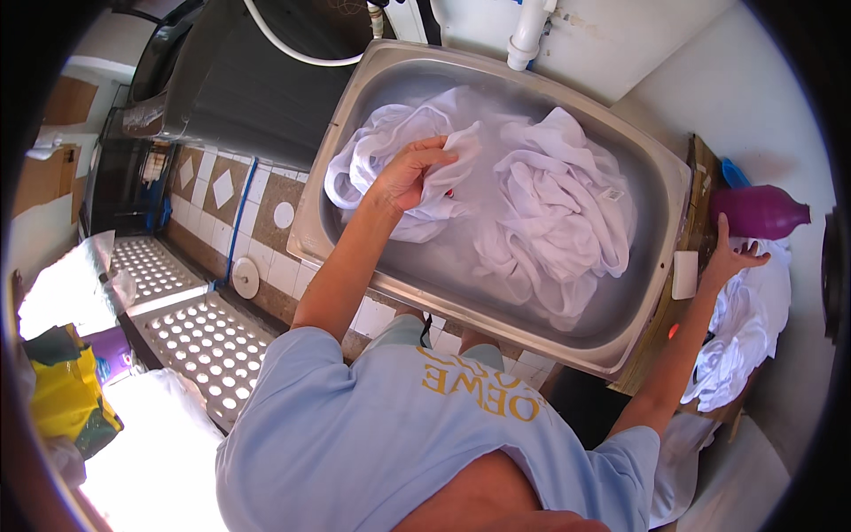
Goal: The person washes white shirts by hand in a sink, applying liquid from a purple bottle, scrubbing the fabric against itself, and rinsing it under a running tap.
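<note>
My left hand point(408, 175) pinches a fold of a wet white cloth point(377, 146) and lifts it a little above the cloudy water. The cloth lies bunched in the left part of a metal sink point(306, 208). A second heap of white fabric point(567, 199) rests half sunk in the right part. Beyond the sink's right edge, my right hand point(734, 259) is open with fingers spread, beside a purple bottle point(761, 212) that lies tilted on its side. The fingertips come close to the bottle; whether they touch it I cannot tell.
A pale block point(684, 275) sits on the wooden board point(651, 350) right of the sink. White garments point(745, 319) are piled beyond my right forearm. A white drain pipe point(529, 35) stands behind the sink. Perforated panels point(208, 350) and a yellow-green bag point(66, 381) are at left.
</note>
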A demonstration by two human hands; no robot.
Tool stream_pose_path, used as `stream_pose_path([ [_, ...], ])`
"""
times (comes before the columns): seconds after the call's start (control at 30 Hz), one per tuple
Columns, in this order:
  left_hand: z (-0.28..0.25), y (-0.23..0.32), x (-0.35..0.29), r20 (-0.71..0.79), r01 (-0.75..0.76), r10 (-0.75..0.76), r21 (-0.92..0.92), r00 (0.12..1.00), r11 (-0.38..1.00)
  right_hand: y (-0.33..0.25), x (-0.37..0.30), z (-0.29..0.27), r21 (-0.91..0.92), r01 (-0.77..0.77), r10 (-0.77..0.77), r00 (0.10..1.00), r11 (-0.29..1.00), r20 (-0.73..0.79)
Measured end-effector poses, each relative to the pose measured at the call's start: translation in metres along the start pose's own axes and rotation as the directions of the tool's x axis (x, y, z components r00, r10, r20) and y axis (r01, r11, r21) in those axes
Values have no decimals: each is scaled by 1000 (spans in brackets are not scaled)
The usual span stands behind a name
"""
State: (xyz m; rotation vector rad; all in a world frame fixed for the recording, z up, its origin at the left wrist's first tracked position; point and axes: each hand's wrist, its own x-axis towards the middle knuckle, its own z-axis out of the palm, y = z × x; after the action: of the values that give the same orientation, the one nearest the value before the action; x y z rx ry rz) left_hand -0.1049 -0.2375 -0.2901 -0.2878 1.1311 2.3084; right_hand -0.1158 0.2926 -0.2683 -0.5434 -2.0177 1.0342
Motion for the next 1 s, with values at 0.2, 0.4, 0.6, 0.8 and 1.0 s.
stream_pose_path([
  [0.2,0,-8,-2,-61,-57,56,-13,997,998,24,30,19,106,154,-153,988,982,-16],
  [0.4,-10,-15,-7,-38,-76,74,-52,997,996,19,45,20,-382,33,-60,996,924,-61],
  [0.6,-18,-9,-13,17,-90,94,-170,995,981,-16,12,15,-41,369,-367,929,928,47],
  [0.8,-22,-1,-31,4,-156,164,-288,986,945,-94,-70,15,68,438,-422,794,896,437],
  [1.0,-28,8,-43,25,-205,229,-361,973,910,-182,-162,70,248,353,-399,464,902,791],
])
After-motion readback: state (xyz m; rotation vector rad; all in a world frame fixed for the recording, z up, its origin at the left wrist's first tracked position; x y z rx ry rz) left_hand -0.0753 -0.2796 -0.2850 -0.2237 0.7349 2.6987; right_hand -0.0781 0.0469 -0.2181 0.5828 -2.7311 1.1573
